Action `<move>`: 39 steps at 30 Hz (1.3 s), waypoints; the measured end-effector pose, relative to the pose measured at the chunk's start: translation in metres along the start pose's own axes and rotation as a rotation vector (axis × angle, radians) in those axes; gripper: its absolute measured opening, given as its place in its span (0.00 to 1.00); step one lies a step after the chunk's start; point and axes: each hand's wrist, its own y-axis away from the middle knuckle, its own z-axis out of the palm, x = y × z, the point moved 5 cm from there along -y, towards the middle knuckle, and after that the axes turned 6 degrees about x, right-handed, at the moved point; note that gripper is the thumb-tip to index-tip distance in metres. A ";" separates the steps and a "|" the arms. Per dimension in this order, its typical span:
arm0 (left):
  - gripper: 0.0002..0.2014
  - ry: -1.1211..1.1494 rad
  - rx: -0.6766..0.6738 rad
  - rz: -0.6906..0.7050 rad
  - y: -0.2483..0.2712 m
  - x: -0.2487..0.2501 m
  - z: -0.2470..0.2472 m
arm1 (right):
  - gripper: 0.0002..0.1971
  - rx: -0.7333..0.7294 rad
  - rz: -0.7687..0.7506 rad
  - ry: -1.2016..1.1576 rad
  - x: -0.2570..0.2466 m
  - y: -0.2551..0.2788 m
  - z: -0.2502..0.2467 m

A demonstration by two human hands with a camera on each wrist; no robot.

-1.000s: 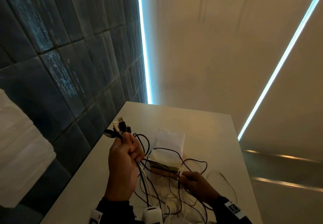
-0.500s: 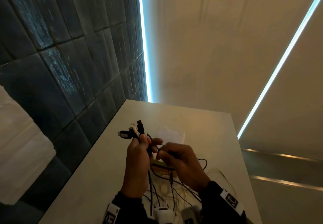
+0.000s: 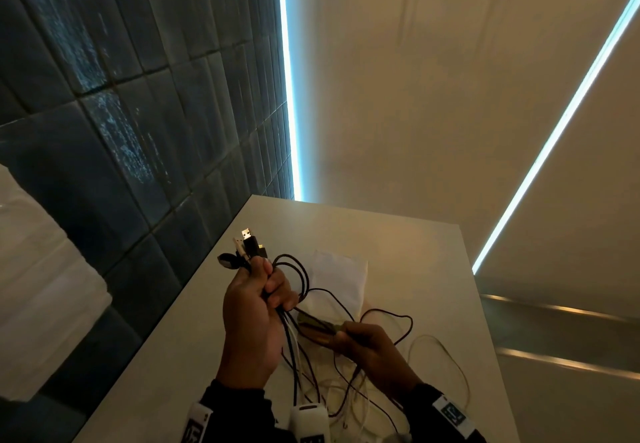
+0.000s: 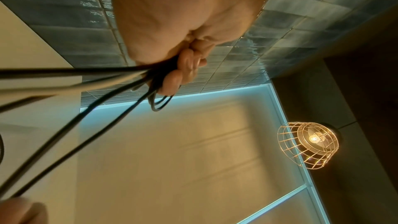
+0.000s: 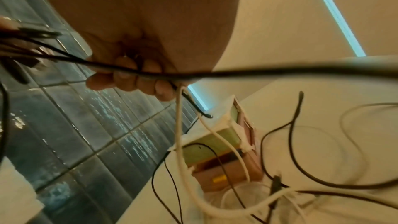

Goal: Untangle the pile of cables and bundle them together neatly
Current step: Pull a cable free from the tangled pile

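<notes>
In the head view, the left hand (image 3: 251, 318) sits in the lower middle of the frame, its fingers curled tight round a bunch of cables (image 3: 298, 335), with the plugs (image 3: 247, 247) sticking up out of the fist. Low and to the right, the right hand (image 3: 372, 349) pinches some cords beside a small box (image 3: 317, 326), and loose loops lie on the white table (image 3: 398, 245). In the left wrist view, the fingers (image 4: 189, 64) squeeze black cords in the upper middle. In the right wrist view, curled fingers (image 5: 127, 77) hold a black and a white cord above the box (image 5: 217, 152).
</notes>
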 end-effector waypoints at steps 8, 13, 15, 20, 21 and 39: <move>0.14 0.000 0.052 -0.016 -0.003 -0.003 -0.009 | 0.24 0.028 0.001 0.074 0.024 0.013 -0.002; 0.14 0.011 0.081 0.008 -0.010 0.006 -0.020 | 0.27 0.051 0.110 0.136 0.054 0.029 -0.018; 0.14 -0.001 0.085 0.001 -0.011 0.004 -0.021 | 0.24 0.037 0.153 0.152 0.061 0.034 -0.024; 0.14 -0.091 0.064 0.006 -0.007 -0.003 -0.013 | 0.13 0.150 0.163 0.233 0.050 0.023 -0.033; 0.15 -0.105 0.060 0.010 -0.007 -0.003 -0.012 | 0.12 0.193 0.152 0.241 0.045 0.018 -0.035; 0.12 -0.090 0.166 -0.126 0.001 -0.018 -0.022 | 0.11 0.097 -0.185 -0.178 -0.081 -0.009 0.049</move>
